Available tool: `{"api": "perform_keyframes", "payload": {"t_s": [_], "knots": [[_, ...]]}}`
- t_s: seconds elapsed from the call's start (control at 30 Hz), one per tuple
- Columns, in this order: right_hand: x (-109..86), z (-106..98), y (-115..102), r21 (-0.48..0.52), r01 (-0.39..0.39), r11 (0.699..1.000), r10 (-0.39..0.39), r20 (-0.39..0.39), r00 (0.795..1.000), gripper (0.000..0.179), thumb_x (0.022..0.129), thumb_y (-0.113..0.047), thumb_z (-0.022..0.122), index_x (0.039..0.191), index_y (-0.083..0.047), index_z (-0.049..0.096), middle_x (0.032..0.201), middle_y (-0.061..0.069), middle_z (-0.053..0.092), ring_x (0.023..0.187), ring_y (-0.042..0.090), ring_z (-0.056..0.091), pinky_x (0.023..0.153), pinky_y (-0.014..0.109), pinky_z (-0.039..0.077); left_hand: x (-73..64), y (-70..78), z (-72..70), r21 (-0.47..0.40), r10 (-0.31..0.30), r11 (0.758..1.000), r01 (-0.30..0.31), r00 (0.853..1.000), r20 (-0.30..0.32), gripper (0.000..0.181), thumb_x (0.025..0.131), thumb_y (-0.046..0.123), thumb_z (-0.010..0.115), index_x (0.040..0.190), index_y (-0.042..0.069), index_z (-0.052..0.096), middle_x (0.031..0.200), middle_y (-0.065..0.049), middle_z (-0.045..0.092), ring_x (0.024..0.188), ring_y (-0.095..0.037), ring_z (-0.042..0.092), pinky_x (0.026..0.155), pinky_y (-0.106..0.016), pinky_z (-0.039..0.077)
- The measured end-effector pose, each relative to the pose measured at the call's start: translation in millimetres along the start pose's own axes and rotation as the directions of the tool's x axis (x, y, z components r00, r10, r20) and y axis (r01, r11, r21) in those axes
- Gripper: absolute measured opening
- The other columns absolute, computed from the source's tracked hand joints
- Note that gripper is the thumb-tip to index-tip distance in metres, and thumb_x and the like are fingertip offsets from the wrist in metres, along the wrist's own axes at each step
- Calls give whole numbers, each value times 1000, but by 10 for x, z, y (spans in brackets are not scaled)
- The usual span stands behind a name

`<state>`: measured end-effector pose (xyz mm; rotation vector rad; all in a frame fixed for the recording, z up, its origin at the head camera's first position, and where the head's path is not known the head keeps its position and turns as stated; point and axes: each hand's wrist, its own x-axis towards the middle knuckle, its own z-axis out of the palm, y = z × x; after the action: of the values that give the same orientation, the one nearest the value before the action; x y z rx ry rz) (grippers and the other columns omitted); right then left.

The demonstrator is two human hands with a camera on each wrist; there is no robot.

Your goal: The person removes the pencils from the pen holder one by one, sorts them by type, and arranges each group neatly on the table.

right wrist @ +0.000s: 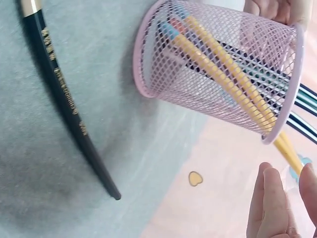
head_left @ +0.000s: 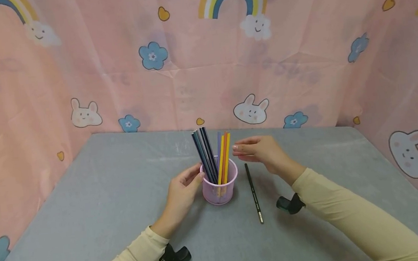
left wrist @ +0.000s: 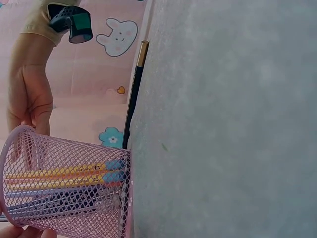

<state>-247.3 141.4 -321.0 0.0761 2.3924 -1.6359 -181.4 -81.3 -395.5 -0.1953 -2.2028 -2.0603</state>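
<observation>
A pink mesh pencil cup (head_left: 218, 194) stands upright on the table. Inside it lean yellow pencils (right wrist: 213, 69), one orange and one purple stick, and several dark striped sticks (head_left: 204, 155). My left hand (head_left: 182, 195) grips the cup at its left rim, thumb in front. In the left wrist view only its fingertips (left wrist: 29, 232) show, by the rim. To the right of the pencils, my right hand (head_left: 261, 151) hovers with fingers extended and nothing in them. A slim black stick (head_left: 253, 193) with gold lettering and a metallic end lies right of the cup.
The grey table (head_left: 124, 187) reaches back to a pink cloth backdrop (head_left: 190, 90) printed with rainbows, rabbits and flowers. Dark wrist cameras (head_left: 291, 204) are strapped at both sleeves. The black stick lies just below the right hand.
</observation>
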Motion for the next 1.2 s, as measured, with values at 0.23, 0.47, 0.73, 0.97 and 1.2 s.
{"api": "perform_keyframes", "payload": {"t_s": [0.23,0.47,0.73,0.97,1.2], "knots": [[13,33,-59,16,39,999,-40,14,999,38,94,-22,69,127,-2,65,131,17,65,120,30,65,98,37,56,-2,-11,4,-2,0,1000,0,1000,-8,39,97,11,64,132,-6,59,133,-22,63,124,-32,61,102,-28,54],[20,104,-96,68,14,998,-16,25,1000,38,92,-19,72,126,-2,64,130,17,65,122,32,64,98,36,56,7,-6,-2,-8,2,1000,-2,1000,-9,39,96,9,64,132,-8,58,132,-24,63,123,-34,61,101,-27,54],[27,142,-61,70,39,997,-41,28,999,38,92,-19,72,125,0,64,127,17,66,108,21,70,100,40,55,12,-8,10,-15,-4,1000,4,1000,-11,38,96,8,64,130,-9,59,131,-24,64,123,-34,62,101,-28,54],[22,156,-41,61,47,997,-48,14,999,40,94,-20,70,127,1,61,128,19,65,107,21,69,99,40,56,14,8,15,-4,-16,1000,16,1000,0,40,96,11,65,132,-6,59,133,-22,63,124,-32,61,103,-32,53],[39,199,-24,60,64,996,-65,6,998,38,93,-19,71,124,1,63,128,20,65,111,27,69,99,41,55,17,5,4,-8,-15,1000,15,1000,-11,39,96,9,64,132,-7,59,132,-23,63,123,-33,62,103,-30,53]]}}
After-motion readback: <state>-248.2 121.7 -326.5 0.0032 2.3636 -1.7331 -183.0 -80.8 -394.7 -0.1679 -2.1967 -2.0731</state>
